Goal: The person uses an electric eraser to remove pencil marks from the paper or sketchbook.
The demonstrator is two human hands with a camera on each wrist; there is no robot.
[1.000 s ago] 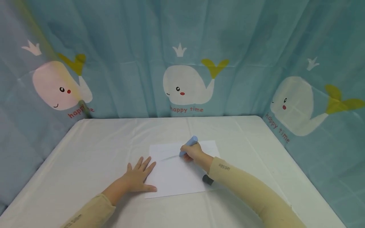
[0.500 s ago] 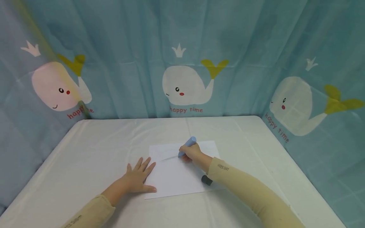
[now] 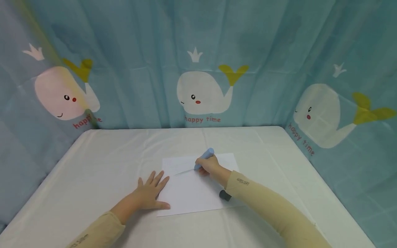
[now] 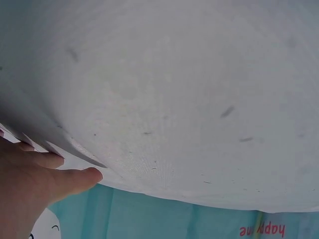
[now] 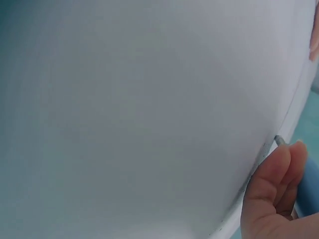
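On the white table lies a white sheet of paper point(image 3: 193, 193) with a thin grey line point(image 3: 183, 172) across its upper part. My right hand point(image 3: 210, 165) pinches a thick light blue marker point(image 3: 207, 154), tilted, its tip at the line's right end. In the right wrist view, the thumb and fingers point(image 5: 271, 184) close round the marker point(image 5: 310, 186) near its grey tip. My left hand point(image 3: 149, 193) rests flat with fingers spread, partly over the sheet's left edge. The left wrist view shows only part of that hand point(image 4: 55, 174).
A short dark cylinder point(image 3: 224, 195), perhaps a cap, lies on the paper's lower right, partly behind the right sleeve point(image 3: 263, 199). White cloth covers the table point(image 3: 102, 162). A blue curtain point(image 3: 139, 93) with printed whales hangs around its back and sides.
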